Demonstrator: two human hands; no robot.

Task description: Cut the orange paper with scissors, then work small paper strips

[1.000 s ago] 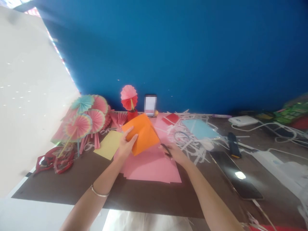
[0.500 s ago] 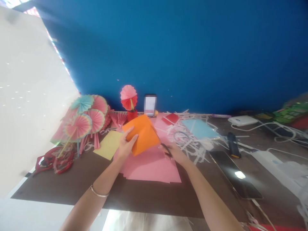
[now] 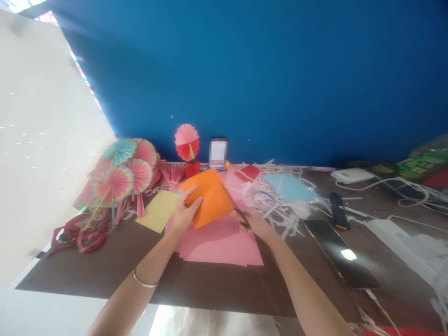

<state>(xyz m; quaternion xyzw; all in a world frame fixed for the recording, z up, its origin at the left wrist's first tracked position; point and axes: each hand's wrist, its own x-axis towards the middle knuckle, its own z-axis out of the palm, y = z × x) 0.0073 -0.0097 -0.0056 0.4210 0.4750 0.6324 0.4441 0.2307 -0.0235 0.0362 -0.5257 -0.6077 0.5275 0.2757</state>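
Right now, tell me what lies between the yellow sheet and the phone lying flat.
In the head view: between yellow sheet and phone lie pink sheets and both hands.

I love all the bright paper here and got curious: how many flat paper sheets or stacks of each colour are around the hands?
Orange sheet, held by the left hand: 1
Pink stack: 1
Yellow sheet: 1
Light blue sheet: 1
Red piece: 1
Total: 5 colours, one each.

both hands (image 3: 184,215) (image 3: 252,220) forward, fingers closed, left wrist bangled
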